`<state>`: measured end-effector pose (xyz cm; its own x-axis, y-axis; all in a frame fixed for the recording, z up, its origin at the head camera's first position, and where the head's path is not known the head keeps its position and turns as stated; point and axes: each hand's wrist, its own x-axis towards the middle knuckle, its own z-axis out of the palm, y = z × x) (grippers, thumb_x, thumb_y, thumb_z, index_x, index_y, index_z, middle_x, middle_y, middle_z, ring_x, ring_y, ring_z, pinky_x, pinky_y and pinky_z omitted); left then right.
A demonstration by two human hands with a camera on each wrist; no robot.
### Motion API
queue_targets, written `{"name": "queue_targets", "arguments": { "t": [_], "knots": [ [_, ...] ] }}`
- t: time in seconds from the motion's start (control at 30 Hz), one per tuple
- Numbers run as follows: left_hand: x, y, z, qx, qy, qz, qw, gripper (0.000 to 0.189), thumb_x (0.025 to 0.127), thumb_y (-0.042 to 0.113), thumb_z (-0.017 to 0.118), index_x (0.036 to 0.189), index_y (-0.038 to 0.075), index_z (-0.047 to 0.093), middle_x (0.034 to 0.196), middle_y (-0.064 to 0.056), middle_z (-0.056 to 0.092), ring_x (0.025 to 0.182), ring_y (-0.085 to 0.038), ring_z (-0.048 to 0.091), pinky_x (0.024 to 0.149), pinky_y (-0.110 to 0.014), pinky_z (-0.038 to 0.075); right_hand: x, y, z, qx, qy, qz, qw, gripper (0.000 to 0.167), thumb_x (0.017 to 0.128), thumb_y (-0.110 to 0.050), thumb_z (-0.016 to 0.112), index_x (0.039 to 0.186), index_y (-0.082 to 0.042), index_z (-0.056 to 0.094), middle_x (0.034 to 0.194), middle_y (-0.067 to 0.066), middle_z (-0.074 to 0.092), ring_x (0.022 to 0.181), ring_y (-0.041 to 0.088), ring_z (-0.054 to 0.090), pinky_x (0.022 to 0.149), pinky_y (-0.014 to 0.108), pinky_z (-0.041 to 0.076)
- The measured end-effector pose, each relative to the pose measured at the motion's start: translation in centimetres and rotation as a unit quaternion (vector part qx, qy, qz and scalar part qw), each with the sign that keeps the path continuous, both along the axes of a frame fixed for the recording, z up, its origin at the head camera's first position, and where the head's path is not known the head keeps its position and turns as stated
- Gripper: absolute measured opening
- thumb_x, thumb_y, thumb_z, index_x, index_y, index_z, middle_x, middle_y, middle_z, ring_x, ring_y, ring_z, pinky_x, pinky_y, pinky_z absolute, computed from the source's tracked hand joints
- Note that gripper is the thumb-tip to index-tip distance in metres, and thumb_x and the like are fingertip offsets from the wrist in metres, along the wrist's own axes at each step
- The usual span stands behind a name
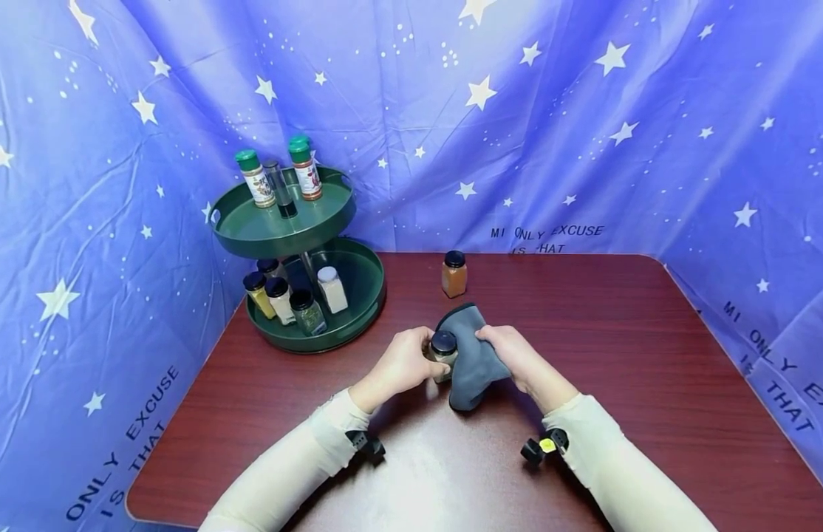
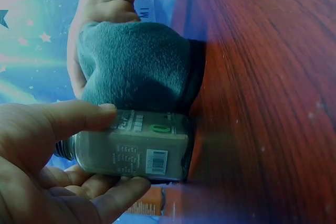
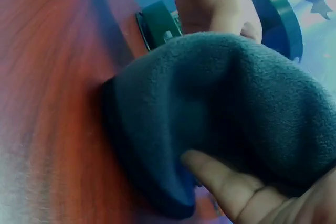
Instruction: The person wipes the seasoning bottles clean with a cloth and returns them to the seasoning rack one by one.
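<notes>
Head view: a small black-lidded jar stands between the two hands above a red-brown table, its long axis close to vertical and its lid uppermost. The left hand is the nearer; it grips the jar from the left, thumb on the near side and fingers round the far side. The right hand holds a grey cloth by its right part, so that the cloth lies between that hand and the jar's right side. An orange-brown jar stands on the table beyond the cloth, apart from both hands, and a two-tiered green stand with other containers lies off to the left.

Left wrist view: the table runs up the right of the frame, so the gripped jar appears sideways, lid to the left, base towards the tabletop. Thumb and fingers clasp opposite sides and leave a barcode label exposed; the cloth lies against the side of the jar away from the palm. Whether the base touches the table I cannot tell.

Right wrist view: the cloth screens the gripped jar. The right thumb presses into a fold; the other right fingers are hidden behind the fabric, and the left hand shows past its upper edge.
</notes>
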<state>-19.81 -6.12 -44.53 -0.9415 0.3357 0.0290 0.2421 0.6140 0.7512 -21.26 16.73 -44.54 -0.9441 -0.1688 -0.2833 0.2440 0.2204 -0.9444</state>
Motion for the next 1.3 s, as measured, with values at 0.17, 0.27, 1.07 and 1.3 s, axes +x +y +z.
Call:
{"name": "queue_targets", "arguments": {
  "t": [0.17,0.27,1.07,1.3],
  "knots": [
    [0.2,0.0,0.1,0.007,-0.003,-0.004,1.0000,0.035,0.077,0.020,0.091,0.102,0.010,0.068,0.084,0.004,0.068,0.074,-0.009,0.060,0.067,-0.027,0.049,0.5,0.2,1.6,0.021,0.037,0.003,0.9991,0.028,0.098,-0.024,0.054,0.107,0.000,0.066,0.094,0.000,0.066,0.083,0.011,0.061,0.081,0.028,0.050],
    [0.0,0.0,0.1,0.007,-0.003,-0.007,0.9999,0.035,0.076,0.020,0.091,0.102,0.010,0.068,0.084,0.004,0.069,0.075,-0.009,0.060,0.067,-0.026,0.049,1.1,0.6,3.4,-0.014,0.043,-0.014,0.9989,0.027,0.100,-0.025,0.053,0.106,-0.002,0.067,0.090,-0.002,0.069,0.079,0.010,0.064,0.078,0.028,0.053],
    [-0.3,-0.3,-0.3,0.005,-0.007,-0.020,0.9998,0.037,0.075,0.019,0.091,0.101,0.011,0.067,0.088,0.005,0.070,0.077,-0.010,0.060,0.069,-0.027,0.050,1.2,0.7,2.6,-0.117,-0.006,-0.018,0.9930,0.022,0.102,-0.025,0.048,0.097,-0.009,0.063,0.076,-0.005,0.068,0.066,0.010,0.067,0.066,0.029,0.057],
    [-0.6,-0.7,-0.1,0.007,-0.014,-0.035,0.9993,0.038,0.075,0.019,0.090,0.103,0.011,0.066,0.092,0.003,0.069,0.081,-0.011,0.060,0.072,-0.027,0.050,0.9,1.5,3.6,-0.136,-0.009,0.002,0.9907,0.023,0.104,-0.025,0.048,0.098,-0.011,0.065,0.079,-0.004,0.069,0.068,0.010,0.068,0.066,0.030,0.058]
  ]
}}
